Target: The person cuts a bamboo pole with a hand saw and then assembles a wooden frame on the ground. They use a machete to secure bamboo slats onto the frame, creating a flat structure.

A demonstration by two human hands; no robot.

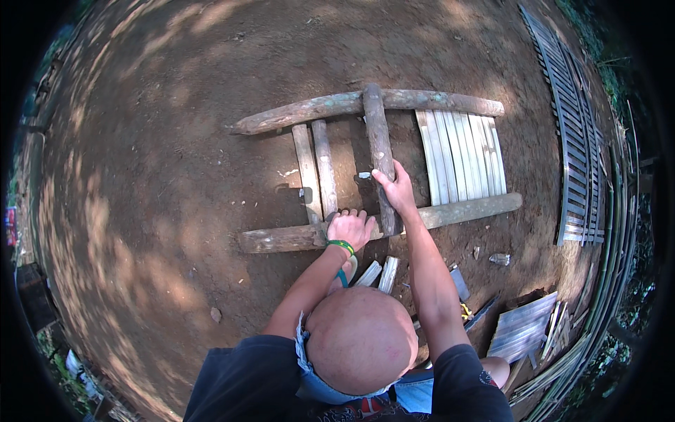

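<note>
At frame centre, the left hand (351, 228) rests curled, fingers together, on the lower log rail (281, 239). The right hand (397, 190) grips the upright crosspiece log (378, 151), fingers wrapped round it. Pale bamboo slats (460, 155) lie just right.

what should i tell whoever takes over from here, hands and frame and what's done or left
Left hand: resting closed on the near log rail.
Right hand: gripping the round crosspiece that spans to the far log rail.
Done: pale slats cover the right end; two slats lie at the left.
Left: the gaps around the crosspiece are uncovered. Loose slats lie behind the near rail.
</note>
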